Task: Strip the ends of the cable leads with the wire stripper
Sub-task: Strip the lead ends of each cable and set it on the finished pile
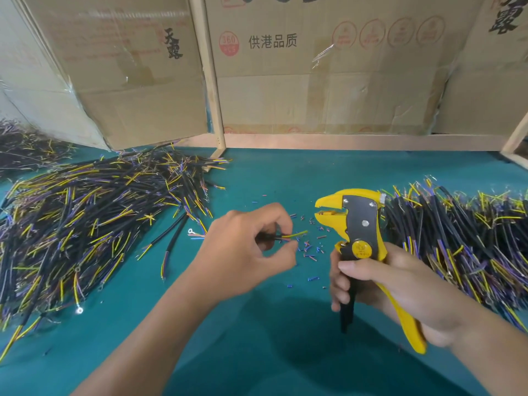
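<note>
The left hand (pixel 251 241) pinches a short black cable with yellow-green leads (pixel 294 234); the right hand (pixel 380 284) grips the yellow-and-black wire stripper (pixel 361 232), its jaws apart. Best to feed one lead squarely between them before squeezing, mid-tabletop (pixel 285 178).

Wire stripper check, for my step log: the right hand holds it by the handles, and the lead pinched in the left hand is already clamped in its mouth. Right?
Not quite. The head view shows the lead short of the wire stripper, whose mouth holds nothing. The right hand does hold the handles, and the left hand pinches the lead.
</note>
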### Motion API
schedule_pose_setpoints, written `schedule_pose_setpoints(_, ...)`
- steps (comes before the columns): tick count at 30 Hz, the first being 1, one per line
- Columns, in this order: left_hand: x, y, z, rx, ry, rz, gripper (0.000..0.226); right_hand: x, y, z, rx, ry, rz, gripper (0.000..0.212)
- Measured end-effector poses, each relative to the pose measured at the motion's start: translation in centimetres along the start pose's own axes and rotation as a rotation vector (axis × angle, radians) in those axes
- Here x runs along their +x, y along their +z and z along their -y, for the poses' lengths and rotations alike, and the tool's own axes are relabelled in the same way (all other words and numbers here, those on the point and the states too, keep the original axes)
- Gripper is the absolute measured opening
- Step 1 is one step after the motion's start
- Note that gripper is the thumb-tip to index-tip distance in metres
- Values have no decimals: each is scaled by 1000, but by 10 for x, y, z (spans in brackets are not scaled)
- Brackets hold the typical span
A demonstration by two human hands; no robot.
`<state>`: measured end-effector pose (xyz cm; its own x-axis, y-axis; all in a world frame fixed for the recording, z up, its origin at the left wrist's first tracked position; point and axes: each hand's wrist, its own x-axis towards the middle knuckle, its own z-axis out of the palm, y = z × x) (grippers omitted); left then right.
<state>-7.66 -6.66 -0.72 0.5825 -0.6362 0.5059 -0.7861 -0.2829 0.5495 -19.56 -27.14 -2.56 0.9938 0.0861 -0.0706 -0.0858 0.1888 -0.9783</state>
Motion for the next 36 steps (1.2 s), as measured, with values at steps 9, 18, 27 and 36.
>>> schedule_pose_setpoints(9, 1, 0, 0, 48, -17, -9, 8, -3, 0, 4, 57, 108, 138, 19)
schedule_pose_setpoints(18, 1, -2, 1, 84, -48, 19, 16, -3, 3, 2, 119, 134, 147, 19)
schedule_pose_setpoints(27, 1, -2, 2, 10, -115, 177, 32, -3, -1, 6, 133, 159, 152, 21)
schedule_pose_setpoints(36, 5, -1, 1, -216, -99, 61, 32, -3, -3, 4, 142, 160, 167, 23)
